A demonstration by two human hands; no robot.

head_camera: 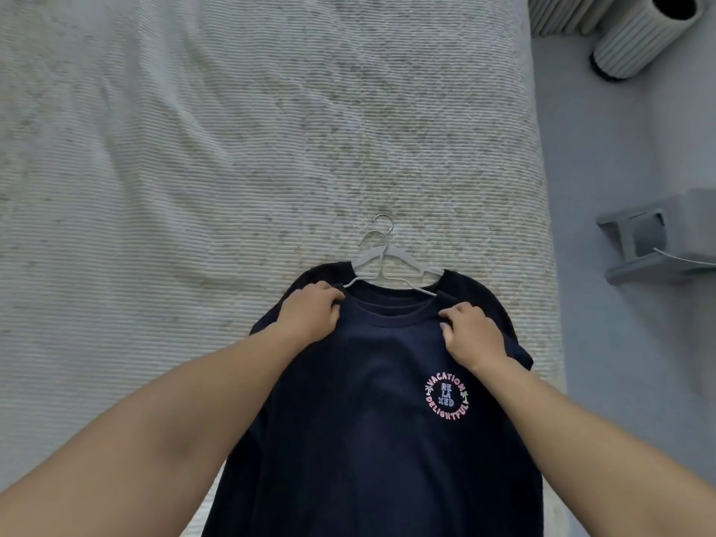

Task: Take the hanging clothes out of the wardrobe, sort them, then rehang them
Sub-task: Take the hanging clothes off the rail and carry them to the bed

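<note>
While you grip the navy T-shirt (372,439) at both shoulders, it lies flat near the bed's (155,168) right edge.

Your left hand (310,315) has its fingers curled over the left shoulder seam beside the collar; your right hand (470,335) pinches the fabric at the right shoulder. Two white hangers (391,265) protrude from the neck opening, hooks pointing toward the far edge. A second dark garment (333,271) lies underneath, showing behind the collar.

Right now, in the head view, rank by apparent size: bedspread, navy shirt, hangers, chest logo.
1. Bedspread
2. Navy shirt, though it is nearer the camera
3. Hangers and chest logo: too alike to rank.
</note>
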